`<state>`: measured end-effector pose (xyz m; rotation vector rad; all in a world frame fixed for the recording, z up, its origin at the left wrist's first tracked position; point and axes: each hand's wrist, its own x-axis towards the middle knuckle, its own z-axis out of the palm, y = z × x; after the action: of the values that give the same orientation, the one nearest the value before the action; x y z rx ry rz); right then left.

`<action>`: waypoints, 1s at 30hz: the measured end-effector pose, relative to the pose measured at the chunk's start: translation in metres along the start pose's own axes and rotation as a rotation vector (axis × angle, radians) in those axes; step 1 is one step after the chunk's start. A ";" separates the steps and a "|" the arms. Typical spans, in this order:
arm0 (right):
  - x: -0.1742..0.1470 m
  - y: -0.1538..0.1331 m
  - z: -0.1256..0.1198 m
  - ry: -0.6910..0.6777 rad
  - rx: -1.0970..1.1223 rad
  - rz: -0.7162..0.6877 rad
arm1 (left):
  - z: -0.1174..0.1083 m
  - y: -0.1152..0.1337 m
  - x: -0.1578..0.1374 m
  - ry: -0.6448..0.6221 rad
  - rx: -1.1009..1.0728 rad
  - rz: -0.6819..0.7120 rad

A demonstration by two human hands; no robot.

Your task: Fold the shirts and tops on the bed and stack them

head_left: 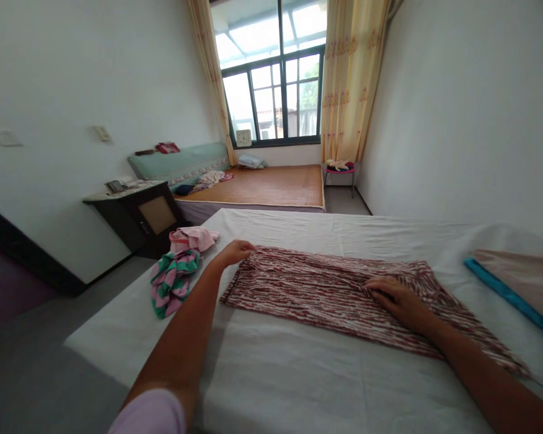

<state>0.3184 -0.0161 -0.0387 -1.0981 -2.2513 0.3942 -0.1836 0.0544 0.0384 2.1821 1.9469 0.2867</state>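
A garment (308, 283) with irregular reddish-brown and white stripes lies spread across a white-sheeted bed or table (289, 374). My left hand (236, 252) is closed on its far left corner, thumb and fingers pinching the edge. Farther right, my right hand (400, 304) rests on the middle of the cloth, its fingers bent and gathering the fabric, with creases running toward the fingertips. The garment narrows toward the lower right, where my right forearm covers part of it.
Pink clothing (192, 238) and a crumpled green-and-pink striped garment (174, 280) lie left of my left arm. At right is beige cloth with a blue edge (511, 295). Beyond stand a dark cabinet (136, 220), a bed with a brown mat (276, 184) and a stool (340, 169).
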 end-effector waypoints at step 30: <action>-0.019 0.014 -0.066 0.011 -0.006 0.283 | 0.053 0.034 -0.035 0.059 -0.216 0.552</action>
<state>0.3773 -0.0222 -0.0012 -1.4237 -2.0922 0.4949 -0.1401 0.0145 -0.0033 2.5337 1.2256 0.6159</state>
